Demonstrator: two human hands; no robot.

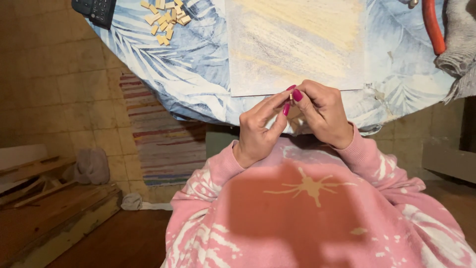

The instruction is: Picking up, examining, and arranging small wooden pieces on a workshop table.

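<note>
Both hands meet at the near edge of the table (198,74), just over the lap. Left hand (259,130) half curled, thumb and forefinger drawn together toward a small pale piece (291,96); right hand (323,113) curled, fingertips pinched on the same piece. The piece is mostly hidden by the nails, so its shape cannot be told. Table is covered in a blue-and-white leaf-print cloth. A pale board (295,42) streaked yellow and grey lies just beyond the hands. A heap of small tan tiles (166,19) sits far left on the cloth, a dark remote (96,10) beside it at the far left edge. Orange handle (433,27) and grey cloth (458,44) at far right. Striped rug (158,144) on the floor, left.
</note>
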